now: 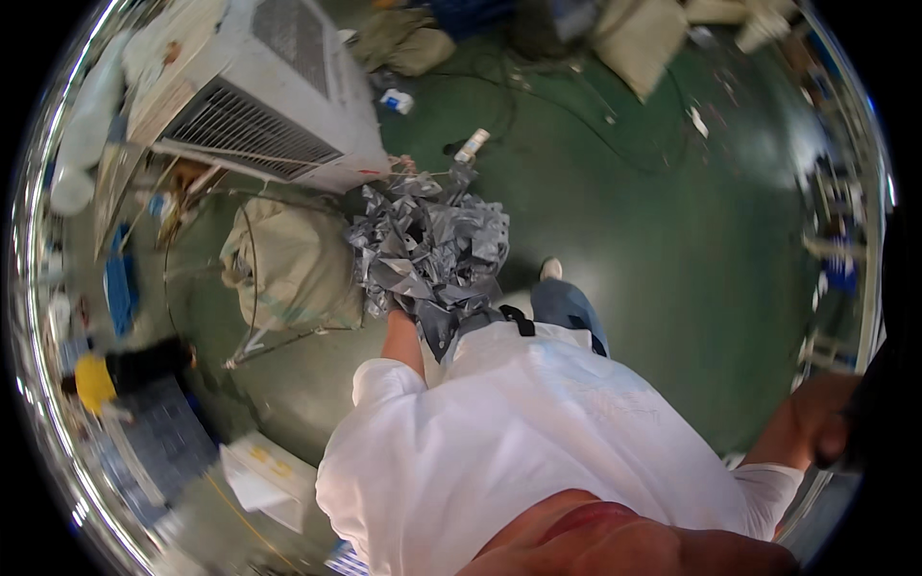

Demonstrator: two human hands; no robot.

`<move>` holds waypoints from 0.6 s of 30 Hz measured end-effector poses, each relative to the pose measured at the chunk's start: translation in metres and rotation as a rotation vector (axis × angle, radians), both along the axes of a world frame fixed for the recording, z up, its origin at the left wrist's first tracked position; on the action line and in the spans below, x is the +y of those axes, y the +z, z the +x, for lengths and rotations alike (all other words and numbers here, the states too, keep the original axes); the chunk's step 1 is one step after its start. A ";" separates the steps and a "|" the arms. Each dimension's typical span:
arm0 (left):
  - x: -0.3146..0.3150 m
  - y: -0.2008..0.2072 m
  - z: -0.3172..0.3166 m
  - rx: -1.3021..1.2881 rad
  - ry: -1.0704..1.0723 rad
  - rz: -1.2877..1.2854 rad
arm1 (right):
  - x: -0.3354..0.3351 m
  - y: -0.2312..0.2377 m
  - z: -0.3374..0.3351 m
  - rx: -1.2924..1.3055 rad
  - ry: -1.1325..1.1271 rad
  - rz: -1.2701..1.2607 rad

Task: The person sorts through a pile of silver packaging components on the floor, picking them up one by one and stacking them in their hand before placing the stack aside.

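A big crumpled bundle of shiny grey plastic sheets (432,245) is in front of my waist. My left hand (396,309) reaches into its near left side and appears to grip it; the sheets hide most of the fingers. Loose pointed flaps hang down toward my belt. At the far right edge my right arm is raised, and my right hand (834,437) is up beside a dark, blurred shape. Its fingers cannot be made out.
Left of the bundle a full beige sack (288,264) stands by a thin metal frame. Behind it is a large grey-white air cooler (351,115). A person in a yellow top (94,382) is at far left. Cables and scraps lie on the green floor (672,250).
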State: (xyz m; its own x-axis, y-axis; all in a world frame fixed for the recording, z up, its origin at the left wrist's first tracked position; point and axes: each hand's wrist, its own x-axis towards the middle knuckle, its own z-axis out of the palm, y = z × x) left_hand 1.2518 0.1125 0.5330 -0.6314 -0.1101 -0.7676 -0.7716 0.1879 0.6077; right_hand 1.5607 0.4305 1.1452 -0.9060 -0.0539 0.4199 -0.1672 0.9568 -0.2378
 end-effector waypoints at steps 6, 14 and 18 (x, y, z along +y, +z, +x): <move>0.063 -0.013 -0.032 0.021 0.257 -0.095 | 0.179 -0.023 -0.121 -0.180 -0.003 0.009; 0.126 -0.063 -0.103 -0.047 0.422 -0.274 | 0.400 -0.192 -0.276 -0.389 -0.074 0.253; 0.139 -0.078 -0.126 -0.193 0.256 -0.514 | 0.455 -0.280 -0.314 -0.757 -0.108 0.160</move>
